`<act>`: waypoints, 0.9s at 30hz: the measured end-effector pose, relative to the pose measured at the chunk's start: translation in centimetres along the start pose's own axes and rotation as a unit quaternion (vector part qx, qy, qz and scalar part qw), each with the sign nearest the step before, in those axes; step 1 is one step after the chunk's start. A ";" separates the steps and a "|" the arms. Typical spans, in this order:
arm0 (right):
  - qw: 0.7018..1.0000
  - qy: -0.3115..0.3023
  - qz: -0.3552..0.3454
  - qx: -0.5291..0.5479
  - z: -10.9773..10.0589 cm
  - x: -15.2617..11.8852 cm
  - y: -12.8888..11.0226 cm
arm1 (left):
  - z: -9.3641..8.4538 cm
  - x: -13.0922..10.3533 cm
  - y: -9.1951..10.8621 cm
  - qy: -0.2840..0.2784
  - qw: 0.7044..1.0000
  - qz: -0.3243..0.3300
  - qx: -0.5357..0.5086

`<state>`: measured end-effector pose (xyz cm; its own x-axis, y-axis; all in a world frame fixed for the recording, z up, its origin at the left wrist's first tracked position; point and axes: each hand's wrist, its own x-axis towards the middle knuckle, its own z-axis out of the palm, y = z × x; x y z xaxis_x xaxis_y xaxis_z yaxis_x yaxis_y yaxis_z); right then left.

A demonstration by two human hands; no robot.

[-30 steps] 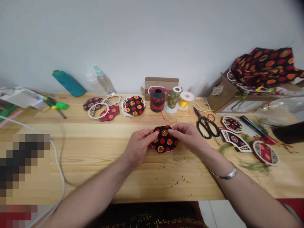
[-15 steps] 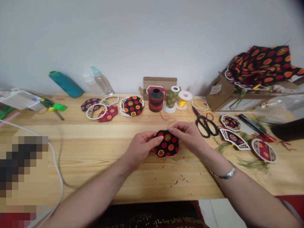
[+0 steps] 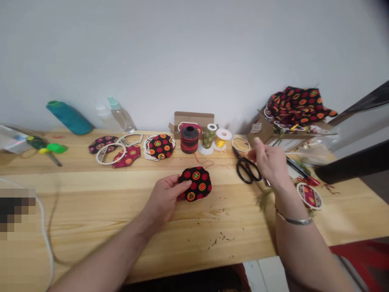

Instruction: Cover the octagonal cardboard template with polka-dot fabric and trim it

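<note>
My left hand (image 3: 167, 192) grips a rounded piece of patterned fabric (image 3: 199, 184), thumb on top and fingers underneath. The fabric is black with red, orange and green round motifs, and its edge is scalloped. To the right, my right hand (image 3: 270, 162) is raised above the table, away from the fabric. Its thumb and fingers are closed together; whatever may be between them is too small to make out. Beside it lie black-handled scissors (image 3: 248, 170), blades pointing toward the wall. A thin reddish thread (image 3: 207, 163) curls on the table behind the fabric piece.
Thread spools in red-black (image 3: 189, 140), green (image 3: 209, 140) and yellow (image 3: 222, 140) stand near the wall. Leftward are stacked fabric pieces (image 3: 161, 147) and pale cut-out frames (image 3: 111, 154). A cardboard box (image 3: 258, 125) with fabric stands right. Dark scraps (image 3: 217, 241) dot the front.
My right hand has left the fabric's upper edge and moved right, over beside the scissors. My left hand still holds the fabric. The view has turned slightly to the right.
</note>
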<state>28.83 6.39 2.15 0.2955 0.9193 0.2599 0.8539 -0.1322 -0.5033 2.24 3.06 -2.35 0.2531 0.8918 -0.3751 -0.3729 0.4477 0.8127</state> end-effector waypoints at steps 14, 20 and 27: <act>0.932 -0.170 -0.049 -0.317 2.0 -1.5 0.8 | 0.0 -0.2 1.1 0.022 0.998 0.021 -0.047; 0.939 -0.100 -0.060 -0.324 -2.3 -2.2 0.4 | -0.3 -0.2 1.0 0.024 0.998 0.028 -0.043; 0.962 -0.103 -0.168 0.190 0.3 -2.2 -1.6 | -0.6 -0.1 0.6 -0.005 0.999 0.031 -0.029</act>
<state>26.73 4.72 2.12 -0.0941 0.9456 0.3114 0.6564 0.2941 -0.6947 1.47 3.24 -2.09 0.2364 0.9175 -0.3200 -0.4390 0.3946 0.8072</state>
